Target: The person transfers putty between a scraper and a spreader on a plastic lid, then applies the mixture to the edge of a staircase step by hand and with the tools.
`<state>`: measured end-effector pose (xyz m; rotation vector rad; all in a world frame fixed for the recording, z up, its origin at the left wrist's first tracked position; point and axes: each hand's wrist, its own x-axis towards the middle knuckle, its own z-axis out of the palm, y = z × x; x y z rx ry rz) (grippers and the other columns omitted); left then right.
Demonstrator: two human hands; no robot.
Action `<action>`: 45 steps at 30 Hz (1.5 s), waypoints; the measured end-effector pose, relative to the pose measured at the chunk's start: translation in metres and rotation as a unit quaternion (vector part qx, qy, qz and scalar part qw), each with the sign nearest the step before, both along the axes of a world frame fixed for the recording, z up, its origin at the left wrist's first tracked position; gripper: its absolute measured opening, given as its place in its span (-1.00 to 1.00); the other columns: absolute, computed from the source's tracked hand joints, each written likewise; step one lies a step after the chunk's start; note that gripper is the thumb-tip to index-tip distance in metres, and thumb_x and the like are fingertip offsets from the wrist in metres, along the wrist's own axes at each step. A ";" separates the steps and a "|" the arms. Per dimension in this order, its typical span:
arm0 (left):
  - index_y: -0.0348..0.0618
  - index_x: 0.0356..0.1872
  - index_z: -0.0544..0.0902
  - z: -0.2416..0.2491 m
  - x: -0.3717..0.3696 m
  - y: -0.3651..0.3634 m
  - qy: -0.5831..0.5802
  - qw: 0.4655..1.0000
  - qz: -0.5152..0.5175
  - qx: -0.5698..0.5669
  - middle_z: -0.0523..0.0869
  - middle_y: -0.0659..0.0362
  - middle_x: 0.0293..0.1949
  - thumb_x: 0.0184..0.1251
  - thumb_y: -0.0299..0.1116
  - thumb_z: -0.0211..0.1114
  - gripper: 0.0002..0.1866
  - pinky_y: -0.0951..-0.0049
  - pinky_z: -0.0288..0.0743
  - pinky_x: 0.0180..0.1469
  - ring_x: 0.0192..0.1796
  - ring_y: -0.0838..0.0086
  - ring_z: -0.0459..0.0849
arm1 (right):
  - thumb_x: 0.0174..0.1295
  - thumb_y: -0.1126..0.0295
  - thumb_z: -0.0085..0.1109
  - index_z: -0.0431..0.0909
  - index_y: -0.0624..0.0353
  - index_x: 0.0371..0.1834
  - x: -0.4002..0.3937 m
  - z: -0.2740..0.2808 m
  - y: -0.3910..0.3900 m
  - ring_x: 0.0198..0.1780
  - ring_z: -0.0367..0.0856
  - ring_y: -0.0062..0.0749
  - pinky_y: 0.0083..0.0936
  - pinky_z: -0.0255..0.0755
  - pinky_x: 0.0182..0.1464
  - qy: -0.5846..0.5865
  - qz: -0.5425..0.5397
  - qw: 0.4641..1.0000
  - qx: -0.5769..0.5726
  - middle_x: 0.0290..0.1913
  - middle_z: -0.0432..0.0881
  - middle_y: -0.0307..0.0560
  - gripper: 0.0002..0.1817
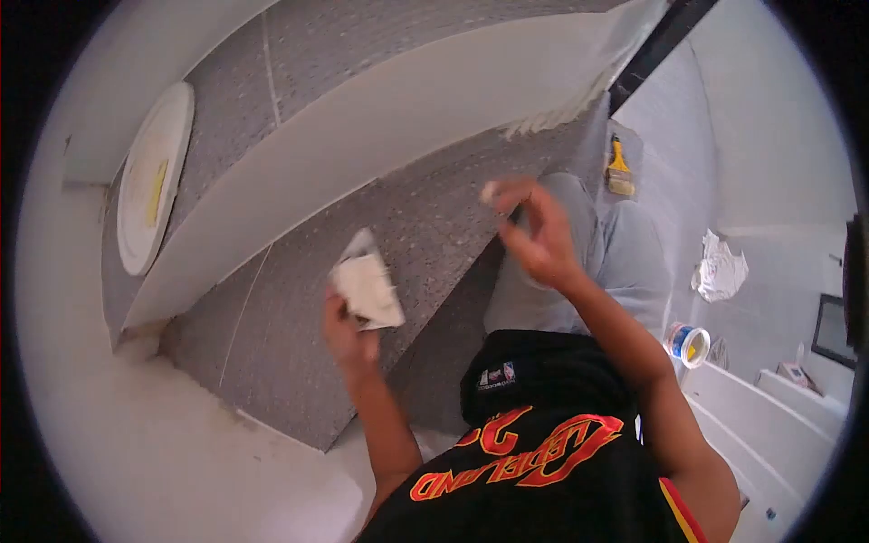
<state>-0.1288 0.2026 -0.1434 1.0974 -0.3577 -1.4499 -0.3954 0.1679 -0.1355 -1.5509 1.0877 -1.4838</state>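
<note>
My left hand (351, 333) is closed round the lower end of a flat piece loaded with off-white putty (369, 290), a grey pointed corner showing at its far end. It is over a speckled grey stair tread (308, 262). To the right, my right hand (540, 233) hovers near my knees, blurred, with thumb and forefinger apart. A small whitish dab (490, 192) is at the tip of its forefinger. Beyond the hands runs the pale riser (398, 118), with rough putty smears (548, 120) near its right end.
A white oval lid (145, 185) with a yellow strip on it lies on the upper step at left. A yellow-handled paintbrush (620, 167) rests beyond my knees, near a dark post (661, 54). Crumpled white material (720, 266) and an uncovered tub (688, 345) are at right.
</note>
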 end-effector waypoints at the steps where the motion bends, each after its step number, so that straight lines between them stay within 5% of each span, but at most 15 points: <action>1: -0.25 0.13 0.37 0.003 0.009 0.001 -0.005 0.999 0.049 0.017 0.53 0.08 0.02 0.32 -0.29 -0.15 -0.58 0.26 0.43 0.08 0.06 0.29 0.52 | -0.18 0.59 0.08 0.42 0.21 -0.35 -0.007 -0.009 -0.012 0.01 0.43 -0.08 -0.35 0.24 0.10 0.064 -0.138 0.988 0.001 -0.13 0.52 0.04 -0.76; 6: -0.22 0.12 0.38 -0.029 0.064 0.006 -0.093 0.988 0.118 -0.042 0.52 0.08 0.00 0.30 -0.25 -0.11 -0.58 0.27 0.42 0.05 0.04 0.29 0.51 | -0.21 0.53 0.10 0.40 0.21 -0.30 -0.048 -0.038 -0.062 0.05 0.37 -0.02 -0.26 0.20 0.13 0.220 -0.344 0.911 -0.050 -0.03 0.46 0.11 -0.70; 15: -0.22 0.14 0.35 -0.037 0.076 0.008 -0.102 0.971 0.213 -0.044 0.47 0.08 0.07 0.24 -0.29 -0.16 -0.55 0.24 0.38 0.10 0.09 0.23 0.48 | -0.24 0.45 0.14 0.38 0.20 -0.30 -0.062 -0.059 -0.095 0.08 0.30 0.03 -0.20 0.10 0.17 0.289 -0.383 0.877 -0.037 -0.14 0.43 0.09 -0.67; 22: -0.21 0.14 0.36 -0.045 0.082 0.008 -0.106 0.976 0.179 -0.063 0.47 0.07 0.08 0.21 -0.28 -0.17 -0.53 0.22 0.39 0.10 0.10 0.24 0.47 | -0.21 0.41 0.12 0.37 0.22 -0.30 -0.025 -0.055 -0.096 0.13 0.24 0.15 -0.01 0.02 0.18 0.411 -0.372 0.832 -0.028 -0.13 0.40 0.16 -0.67; 28: -0.22 0.12 0.36 -0.047 0.086 0.009 -0.097 0.979 0.151 -0.091 0.49 0.05 0.06 0.19 -0.31 -0.19 -0.54 0.20 0.39 0.11 0.10 0.23 0.48 | -0.19 0.37 0.11 0.37 0.28 -0.26 0.035 -0.049 -0.080 0.24 0.12 0.27 0.09 -0.06 0.24 0.464 -0.318 0.827 0.003 0.10 0.31 0.34 -0.64; 45: -0.21 0.13 0.38 -0.045 0.077 0.008 -0.034 0.981 0.150 -0.115 0.54 0.11 0.01 0.26 -0.28 -0.17 -0.56 0.27 0.43 0.03 0.03 0.29 0.53 | -0.14 0.35 0.10 0.36 0.50 -0.20 0.176 -0.036 -0.057 0.36 -0.20 0.42 0.16 -0.31 0.33 0.379 -0.132 0.913 0.074 0.23 -0.03 0.69 -0.54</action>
